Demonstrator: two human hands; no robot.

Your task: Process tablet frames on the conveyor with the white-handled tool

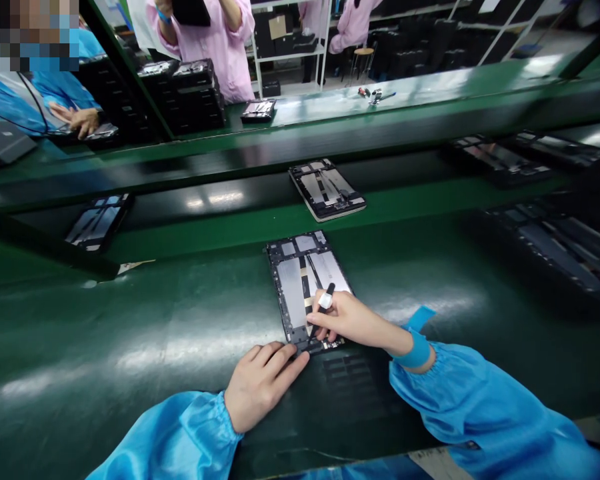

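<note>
An opened tablet [305, 280], back cover off with silver battery cells showing, lies on the green bench in front of me. My left hand [263, 383] rests flat, fingers together, pressing on the tablet's near left corner. My right hand [353, 320] is closed in a pinch round a thin black tool [323, 303]. The tool's tip touches the tablet's lower middle. A white band sits on one finger of that hand. Both my arms wear blue sleeves.
A second opened tablet [327, 189] lies on the conveyor belt beyond, another [99, 220] at the left, more [500, 160] at the right. Stacked black trays [185, 93] stand across the line. People in pink and blue coats work on the far side.
</note>
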